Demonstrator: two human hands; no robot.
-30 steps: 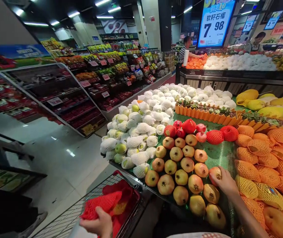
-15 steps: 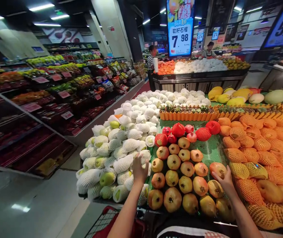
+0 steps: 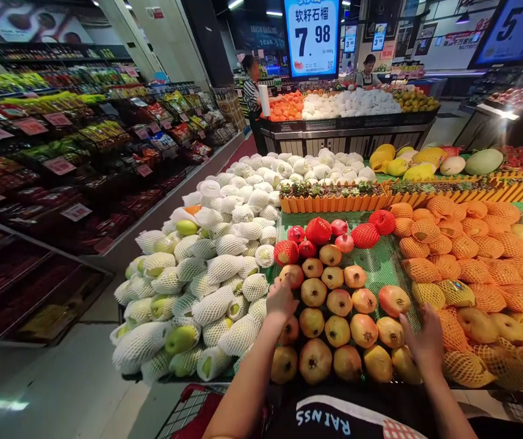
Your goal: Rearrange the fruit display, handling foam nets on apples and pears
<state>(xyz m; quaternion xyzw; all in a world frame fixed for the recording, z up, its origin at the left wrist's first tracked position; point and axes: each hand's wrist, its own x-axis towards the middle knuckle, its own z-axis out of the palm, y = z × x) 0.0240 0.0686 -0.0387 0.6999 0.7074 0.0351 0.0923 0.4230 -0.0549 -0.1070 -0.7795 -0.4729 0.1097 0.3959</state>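
Note:
Rows of yellow-pink pomegranates (image 3: 339, 302) lie on a green mat (image 3: 382, 268) in front of me. My left hand (image 3: 282, 299) is over the left column, back toward me, fingers slightly bent and apart. Its fingertips reach the lower edge of a reddish pomegranate (image 3: 294, 274); whether they press on it I cannot tell. The fruit beneath this hand is hidden. My right hand (image 3: 426, 341) is open at the right side of the rows, fingers spread, holding nothing. Just beyond its thumb rests a larger pomegranate (image 3: 393, 300). Red pomegranates, some in red foam nets (image 3: 365, 235), lie behind the rows.
White-netted green fruit (image 3: 224, 268) is heaped on the left, orange-netted fruit (image 3: 472, 244) on the right. A low orange fence (image 3: 334, 203) runs behind. A cart (image 3: 188, 408) stands at the lower left. Two people (image 3: 251, 91) are near the far stand, under a price screen (image 3: 311, 39).
My right hand has let go of the larger pomegranate, which now lies on the mat, and drawn back with fingers spread. My left hand has moved right, from the white-netted fruit onto the pomegranates.

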